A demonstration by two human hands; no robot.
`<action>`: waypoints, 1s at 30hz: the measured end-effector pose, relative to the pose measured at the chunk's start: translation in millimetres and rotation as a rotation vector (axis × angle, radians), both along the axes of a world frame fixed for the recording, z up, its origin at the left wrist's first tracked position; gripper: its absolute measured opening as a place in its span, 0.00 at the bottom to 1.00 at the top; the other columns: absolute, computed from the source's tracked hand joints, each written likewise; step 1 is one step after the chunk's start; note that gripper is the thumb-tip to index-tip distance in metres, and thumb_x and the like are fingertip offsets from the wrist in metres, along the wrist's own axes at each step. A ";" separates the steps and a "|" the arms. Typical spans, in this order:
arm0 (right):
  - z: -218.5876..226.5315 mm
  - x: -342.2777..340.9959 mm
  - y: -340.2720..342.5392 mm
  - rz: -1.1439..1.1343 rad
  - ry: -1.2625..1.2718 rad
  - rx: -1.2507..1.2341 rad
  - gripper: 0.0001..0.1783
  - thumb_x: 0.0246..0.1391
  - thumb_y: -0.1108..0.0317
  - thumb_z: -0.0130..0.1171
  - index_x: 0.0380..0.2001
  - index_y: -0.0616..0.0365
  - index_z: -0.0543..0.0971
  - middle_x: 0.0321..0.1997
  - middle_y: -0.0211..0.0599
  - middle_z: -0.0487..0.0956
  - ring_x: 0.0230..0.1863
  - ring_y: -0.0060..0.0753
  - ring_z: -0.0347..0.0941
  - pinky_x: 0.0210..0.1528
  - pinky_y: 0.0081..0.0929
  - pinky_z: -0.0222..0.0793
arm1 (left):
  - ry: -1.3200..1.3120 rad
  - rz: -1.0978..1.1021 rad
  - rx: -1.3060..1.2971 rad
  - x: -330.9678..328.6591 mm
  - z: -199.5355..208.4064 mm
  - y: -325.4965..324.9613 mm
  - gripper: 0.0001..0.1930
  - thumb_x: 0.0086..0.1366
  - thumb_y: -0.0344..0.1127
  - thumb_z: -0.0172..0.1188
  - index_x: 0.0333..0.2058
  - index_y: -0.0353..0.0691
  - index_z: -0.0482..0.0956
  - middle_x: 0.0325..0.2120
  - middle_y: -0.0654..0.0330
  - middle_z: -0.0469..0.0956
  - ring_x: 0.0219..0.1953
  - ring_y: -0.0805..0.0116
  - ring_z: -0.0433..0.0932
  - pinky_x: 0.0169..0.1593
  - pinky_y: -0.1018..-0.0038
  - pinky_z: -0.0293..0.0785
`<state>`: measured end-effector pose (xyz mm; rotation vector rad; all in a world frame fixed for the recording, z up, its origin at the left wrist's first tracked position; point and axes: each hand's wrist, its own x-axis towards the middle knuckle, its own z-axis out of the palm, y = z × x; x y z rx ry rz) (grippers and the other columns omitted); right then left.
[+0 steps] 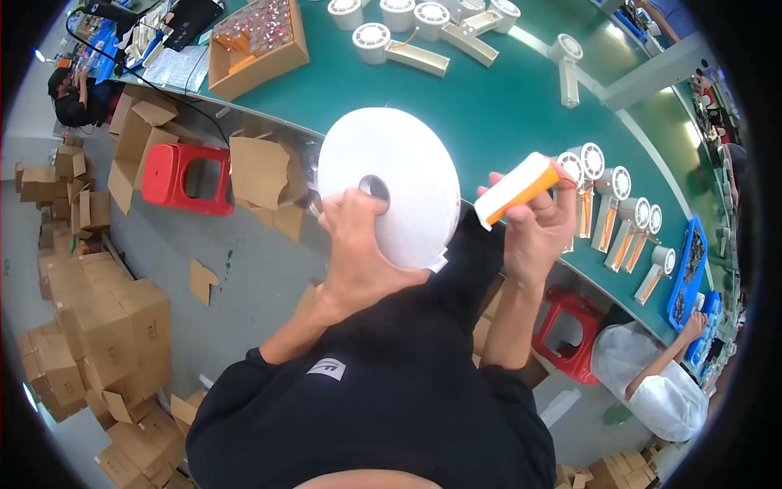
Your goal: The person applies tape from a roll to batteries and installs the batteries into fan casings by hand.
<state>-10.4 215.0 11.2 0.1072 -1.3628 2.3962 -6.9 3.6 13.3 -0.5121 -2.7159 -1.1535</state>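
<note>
My left hand (pixel 358 244) grips a large white tape roll (pixel 415 171), fingers at its centre hole and thumb along its lower edge. Held up in my right hand (pixel 538 232) is an orange battery pack (pixel 525 196) with a white strip along its upper face. Thin red wires run from the pack's right end, next to my fingers. The tape roll and the pack are close together but look apart, both in front of the green table's near edge.
On the green table (pixel 505 106) lie several white fan housings with handles (pixel 415 57), some with orange packs inside (pixel 607 220). A carton of orange packs (pixel 257 49) stands back left. Blue trays (pixel 688 273) and a co-worker (pixel 652 383) are right. Red stools (pixel 187 179) and cardboard boxes (pixel 114 326) stand on the floor.
</note>
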 end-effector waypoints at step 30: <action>37.2 0.4 27.4 0.227 -0.233 0.808 0.32 0.45 0.79 0.71 0.56 0.62 0.74 0.29 0.32 0.78 0.27 0.17 0.75 0.31 0.17 0.70 | 0.433 -0.548 -0.663 -42.7 37.6 -47.0 0.34 0.32 0.46 0.78 0.42 0.48 0.75 0.44 0.62 0.69 0.51 0.60 0.64 0.53 0.55 0.51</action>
